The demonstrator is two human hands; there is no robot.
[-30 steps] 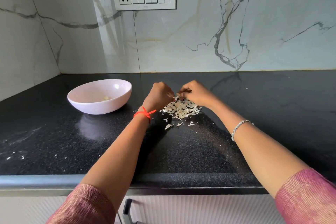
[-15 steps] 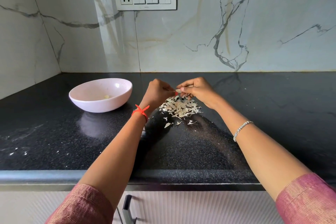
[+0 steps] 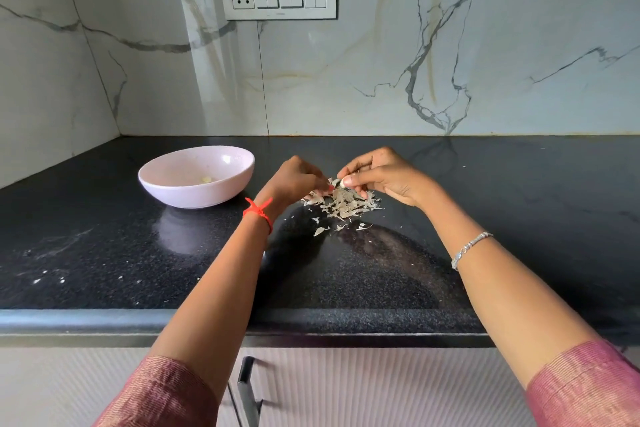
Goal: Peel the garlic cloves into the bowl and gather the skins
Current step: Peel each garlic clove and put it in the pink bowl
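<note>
A small pale garlic clove (image 3: 343,183) is pinched by the right hand (image 3: 384,178), right of the shallow pink bowl (image 3: 194,198); the left hand (image 3: 294,180) (curled, grip unclear) is held nearer it.

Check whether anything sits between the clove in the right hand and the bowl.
Only the left hand: it sits on the straight line from the garlic clove, pinched by the right hand, to the bowl. Nothing else visible on the counter between them.

Curled left hand (image 3: 294,180) and right hand (image 3: 388,177) nearly touch
</note>
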